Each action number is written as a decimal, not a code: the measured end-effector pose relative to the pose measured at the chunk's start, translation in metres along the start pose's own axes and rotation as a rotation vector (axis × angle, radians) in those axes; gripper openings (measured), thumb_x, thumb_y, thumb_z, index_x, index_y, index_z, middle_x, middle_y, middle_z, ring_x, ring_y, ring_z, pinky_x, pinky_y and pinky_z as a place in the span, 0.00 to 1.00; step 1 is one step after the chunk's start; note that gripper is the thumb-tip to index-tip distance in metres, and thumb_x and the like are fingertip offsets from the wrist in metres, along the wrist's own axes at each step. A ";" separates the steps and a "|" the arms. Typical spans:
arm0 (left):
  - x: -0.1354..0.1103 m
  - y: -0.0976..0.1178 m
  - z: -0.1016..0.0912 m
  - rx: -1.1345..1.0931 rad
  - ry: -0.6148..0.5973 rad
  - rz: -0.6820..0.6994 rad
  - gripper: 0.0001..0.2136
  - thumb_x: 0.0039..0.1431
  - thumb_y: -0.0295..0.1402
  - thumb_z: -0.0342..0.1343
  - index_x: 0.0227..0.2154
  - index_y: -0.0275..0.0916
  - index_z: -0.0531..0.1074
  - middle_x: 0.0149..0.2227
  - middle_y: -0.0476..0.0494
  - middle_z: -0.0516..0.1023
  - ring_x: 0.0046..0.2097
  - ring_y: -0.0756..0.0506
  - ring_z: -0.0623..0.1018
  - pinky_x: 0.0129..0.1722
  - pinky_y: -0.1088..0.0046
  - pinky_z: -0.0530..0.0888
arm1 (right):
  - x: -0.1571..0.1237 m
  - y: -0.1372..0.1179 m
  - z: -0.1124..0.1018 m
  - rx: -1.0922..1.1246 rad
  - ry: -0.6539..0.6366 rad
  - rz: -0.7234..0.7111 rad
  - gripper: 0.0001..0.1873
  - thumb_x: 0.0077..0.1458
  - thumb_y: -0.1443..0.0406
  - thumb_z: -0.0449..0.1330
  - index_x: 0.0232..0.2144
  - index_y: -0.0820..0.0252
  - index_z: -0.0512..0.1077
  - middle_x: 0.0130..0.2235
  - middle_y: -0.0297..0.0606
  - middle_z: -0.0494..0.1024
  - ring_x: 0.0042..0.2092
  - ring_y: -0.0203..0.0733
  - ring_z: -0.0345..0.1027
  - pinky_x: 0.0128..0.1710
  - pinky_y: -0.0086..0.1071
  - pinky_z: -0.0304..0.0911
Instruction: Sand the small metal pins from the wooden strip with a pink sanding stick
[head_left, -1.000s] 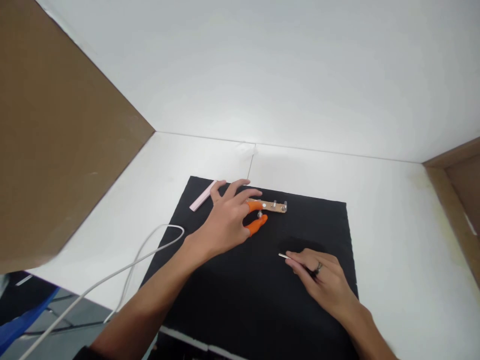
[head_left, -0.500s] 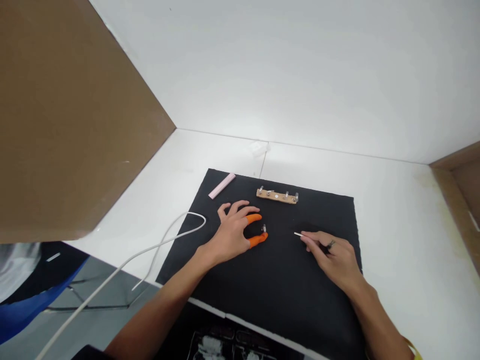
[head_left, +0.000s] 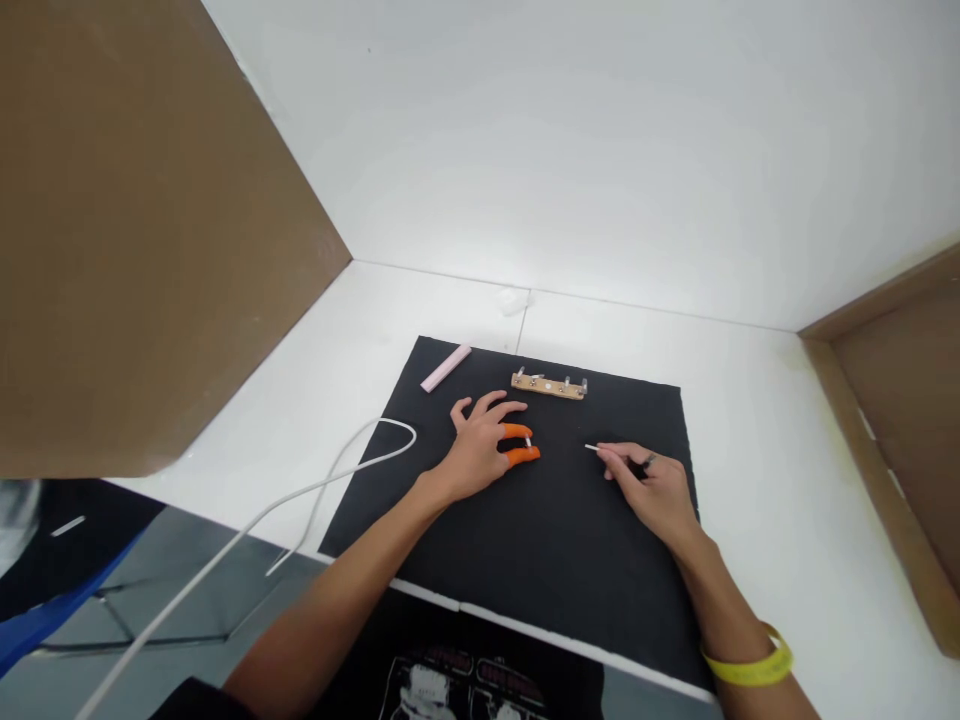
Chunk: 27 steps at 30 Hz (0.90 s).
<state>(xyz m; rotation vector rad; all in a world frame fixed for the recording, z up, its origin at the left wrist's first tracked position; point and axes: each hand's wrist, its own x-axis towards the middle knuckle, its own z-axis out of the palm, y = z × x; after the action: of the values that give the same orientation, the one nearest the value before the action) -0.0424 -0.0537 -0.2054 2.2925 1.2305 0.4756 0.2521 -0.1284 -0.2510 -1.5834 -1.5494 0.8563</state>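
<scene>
My left hand [head_left: 480, 450], with orange finger covers on thumb and index finger, rests low over the black mat [head_left: 525, 560]. Between those two fingertips is a small, shiny, clear-and-metal piece [head_left: 529, 442]; its exact kind is too small to make out. The other fingers are spread. My right hand [head_left: 649, 485], a dark ring on one finger, pinches a thin white stick [head_left: 591, 447] that points left toward the piece. Beyond both hands lies a narrow tan strip [head_left: 549, 387] with several similar small clear pieces standing on it.
A pale pink bar [head_left: 446, 368] lies at the mat's far left. A white cable [head_left: 360, 465] loops over its left edge. Some clear plastic [head_left: 513, 300] sits near the back wall. Brown panels [head_left: 150, 250] stand at left and right.
My left index finger and thumb have closed in on the small piece. My right hand still pinches the stick. The camera view has shifted slightly.
</scene>
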 end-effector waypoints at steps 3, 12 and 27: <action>0.000 -0.001 0.005 0.010 0.024 0.007 0.13 0.70 0.36 0.66 0.53 0.40 0.80 0.66 0.37 0.76 0.70 0.31 0.70 0.70 0.36 0.65 | 0.002 -0.003 -0.003 0.071 0.034 0.091 0.19 0.70 0.54 0.65 0.55 0.59 0.75 0.55 0.42 0.79 0.51 0.46 0.78 0.51 0.45 0.78; -0.006 0.012 -0.004 -0.067 0.097 -0.030 0.17 0.73 0.39 0.62 0.59 0.38 0.75 0.62 0.35 0.77 0.60 0.36 0.79 0.60 0.48 0.79 | -0.003 -0.023 0.014 0.483 0.225 0.333 0.22 0.70 0.54 0.65 0.59 0.59 0.73 0.58 0.44 0.78 0.53 0.48 0.77 0.52 0.48 0.77; -0.085 0.080 -0.094 -0.458 0.151 -0.024 0.06 0.69 0.32 0.65 0.45 0.51 0.83 0.58 0.49 0.85 0.66 0.35 0.77 0.68 0.39 0.63 | -0.079 -0.195 0.033 0.705 0.131 0.213 0.22 0.58 0.49 0.74 0.41 0.58 0.74 0.39 0.39 0.86 0.19 0.29 0.67 0.14 0.23 0.62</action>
<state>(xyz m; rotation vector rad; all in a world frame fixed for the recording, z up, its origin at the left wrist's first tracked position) -0.0823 -0.1390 -0.0895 1.8785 1.0803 0.8398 0.1229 -0.2077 -0.1008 -1.2491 -0.8462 1.2208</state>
